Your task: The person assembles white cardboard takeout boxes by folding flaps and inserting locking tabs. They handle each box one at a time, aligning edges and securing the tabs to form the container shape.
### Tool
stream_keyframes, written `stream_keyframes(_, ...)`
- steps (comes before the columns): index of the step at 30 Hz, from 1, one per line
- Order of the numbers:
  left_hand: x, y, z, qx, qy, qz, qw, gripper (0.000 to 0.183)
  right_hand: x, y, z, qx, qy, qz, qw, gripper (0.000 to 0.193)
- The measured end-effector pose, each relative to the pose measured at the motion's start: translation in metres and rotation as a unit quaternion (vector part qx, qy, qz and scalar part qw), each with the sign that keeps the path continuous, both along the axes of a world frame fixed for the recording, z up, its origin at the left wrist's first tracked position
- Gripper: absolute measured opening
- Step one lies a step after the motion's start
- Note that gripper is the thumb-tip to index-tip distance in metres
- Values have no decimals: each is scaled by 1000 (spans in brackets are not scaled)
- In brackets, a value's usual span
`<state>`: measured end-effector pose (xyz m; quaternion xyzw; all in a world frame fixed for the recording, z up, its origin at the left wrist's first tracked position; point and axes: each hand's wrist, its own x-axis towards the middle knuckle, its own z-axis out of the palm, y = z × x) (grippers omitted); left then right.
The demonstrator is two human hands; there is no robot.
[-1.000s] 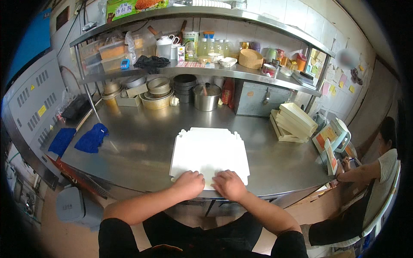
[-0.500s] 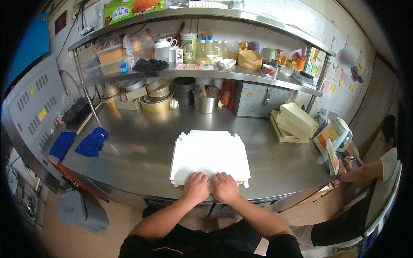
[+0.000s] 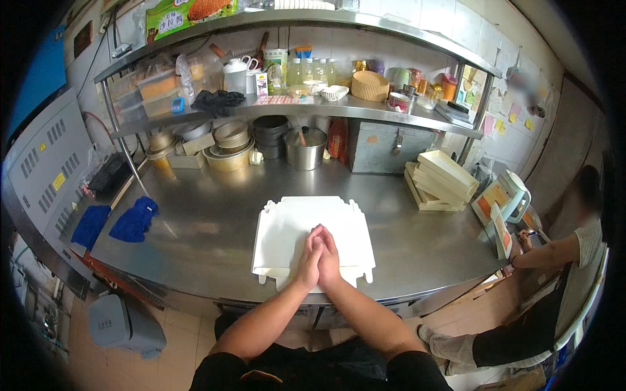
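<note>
A stack of flat white die-cut cardboard blanks (image 3: 280, 228) with notched, tabbed edges lies at the front of the steel worktable. Above its front half, my left hand (image 3: 309, 262) and my right hand (image 3: 330, 260) are pressed palm to palm. The fingers of each hand are held close together, tips pointing away from me. No object shows in either hand; the space between the palms is hidden.
Blue cloths (image 3: 135, 220) lie at the left of the worktable (image 3: 195, 260). Pans and a lidded pot (image 3: 305, 153) stand at the back, beside a metal box (image 3: 385, 150). Stacked cream trays (image 3: 443, 182) are at the right, where a seated person (image 3: 554, 260) holds a pen.
Both hands have come off the front edge of the cardboard and met palm to palm above it. A front flap of the cardboard now shows. The view has shifted slightly.
</note>
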<state>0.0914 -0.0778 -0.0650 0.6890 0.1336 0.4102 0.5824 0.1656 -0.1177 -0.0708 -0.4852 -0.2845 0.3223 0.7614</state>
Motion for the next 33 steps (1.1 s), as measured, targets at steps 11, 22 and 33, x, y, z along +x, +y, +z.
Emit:
stream_keyframes(11,-76,6,30,435,383,-13,815,47,103,-70,24,-121,-78,-16,989,31)
stream_keyframes(22,-149,38,88,529,25,181,829,30,93,-144,107,-46,-714,-199,670,50)
stream_keyframes(33,-139,-15,74,498,224,25,838,19,32,-153,60,-122,-699,45,704,26)
